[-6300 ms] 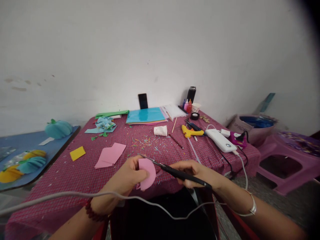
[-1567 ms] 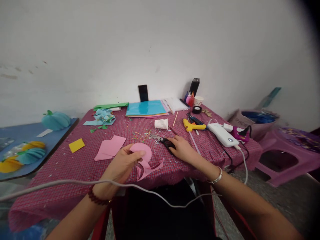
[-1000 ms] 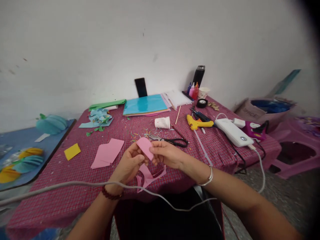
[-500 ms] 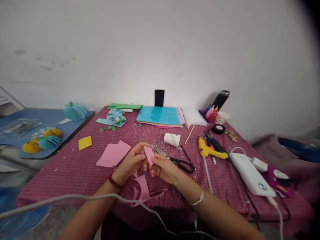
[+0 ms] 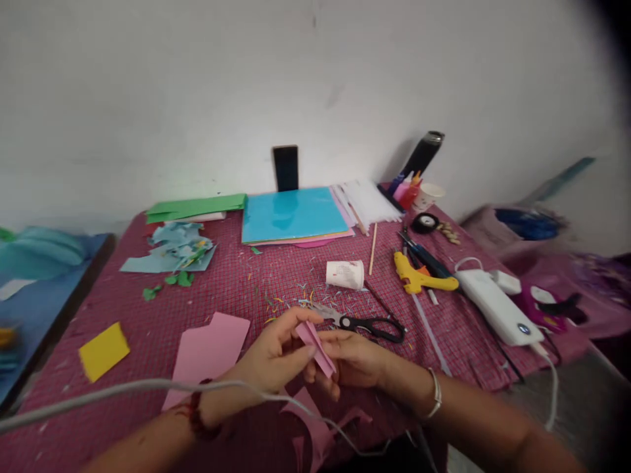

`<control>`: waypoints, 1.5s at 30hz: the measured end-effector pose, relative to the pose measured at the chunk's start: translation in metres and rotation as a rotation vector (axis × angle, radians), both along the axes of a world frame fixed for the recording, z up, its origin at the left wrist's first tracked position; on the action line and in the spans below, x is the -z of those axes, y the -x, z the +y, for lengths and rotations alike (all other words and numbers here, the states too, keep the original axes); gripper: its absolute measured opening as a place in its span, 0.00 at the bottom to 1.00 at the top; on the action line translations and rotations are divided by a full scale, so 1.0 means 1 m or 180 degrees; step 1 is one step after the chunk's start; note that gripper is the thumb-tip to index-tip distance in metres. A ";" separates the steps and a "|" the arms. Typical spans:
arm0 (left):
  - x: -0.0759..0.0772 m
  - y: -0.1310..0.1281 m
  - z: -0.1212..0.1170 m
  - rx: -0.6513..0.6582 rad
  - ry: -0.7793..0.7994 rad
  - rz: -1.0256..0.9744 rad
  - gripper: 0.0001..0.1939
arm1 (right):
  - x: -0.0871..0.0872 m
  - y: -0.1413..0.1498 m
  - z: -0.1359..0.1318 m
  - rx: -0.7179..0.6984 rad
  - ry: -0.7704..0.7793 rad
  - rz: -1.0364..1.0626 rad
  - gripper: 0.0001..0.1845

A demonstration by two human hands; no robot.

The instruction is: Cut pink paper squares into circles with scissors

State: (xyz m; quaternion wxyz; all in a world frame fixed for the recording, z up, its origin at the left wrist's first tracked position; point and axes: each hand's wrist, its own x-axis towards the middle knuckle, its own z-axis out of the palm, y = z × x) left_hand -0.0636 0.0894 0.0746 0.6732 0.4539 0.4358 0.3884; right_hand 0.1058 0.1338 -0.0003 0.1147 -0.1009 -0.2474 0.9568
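Observation:
A small folded piece of pink paper (image 5: 316, 348) is pinched between both hands near the front of the table. My left hand (image 5: 280, 351) grips its left side, thumb on top. Fingers of my right hand (image 5: 352, 358) close on its right side. Just behind the hands lie scissors (image 5: 362, 323) with black handles. Cut pink scraps (image 5: 315, 427) lie below the hands, partly hidden by a white cable (image 5: 256, 389). Larger pink paper (image 5: 211, 345) rests left of my left hand, partly covered by the forearm.
Behind are a paper cup (image 5: 345, 274) on its side, blue sheets (image 5: 290, 217) and a phone (image 5: 286, 167). At right lie a yellow glue gun (image 5: 419, 276) and a white power bank (image 5: 497, 309). Yellow paper (image 5: 104, 351) and crumpled blue scraps (image 5: 180, 243) are at left.
The view has tipped down and turned to the right. The folded pink paper has been tilted, so its layered edge now shows; both hands still hold it.

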 end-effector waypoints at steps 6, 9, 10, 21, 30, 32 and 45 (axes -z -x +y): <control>0.007 0.007 0.024 0.0364 -0.1135 0.1115 0.17 | 0.010 -0.005 0.006 0.0254 0.0242 -0.0203 0.22; 0.002 0.007 0.021 0.0578 -0.1757 0.1530 0.19 | 0.009 -0.009 0.007 0.0333 -0.0006 -0.0378 0.26; -0.001 0.007 0.018 0.0585 -0.1827 0.1589 0.21 | 0.008 -0.010 0.008 0.0315 -0.0099 -0.0404 0.26; -0.012 0.073 0.057 -0.1382 -0.0372 0.1565 0.24 | -0.002 -0.012 0.016 0.0678 -0.0734 -0.0977 0.15; 0.001 0.129 0.005 -0.1015 -0.0839 0.3749 0.12 | -0.008 -0.024 0.017 0.0431 -0.1044 -0.0842 0.13; 0.012 0.118 -0.032 -0.0749 -0.1025 0.4405 0.14 | -0.006 -0.024 0.017 0.0329 -0.1113 -0.0871 0.12; 0.032 0.122 -0.066 -0.0992 -0.0749 0.4023 0.11 | 0.000 -0.022 0.020 0.0304 -0.1546 -0.1020 0.13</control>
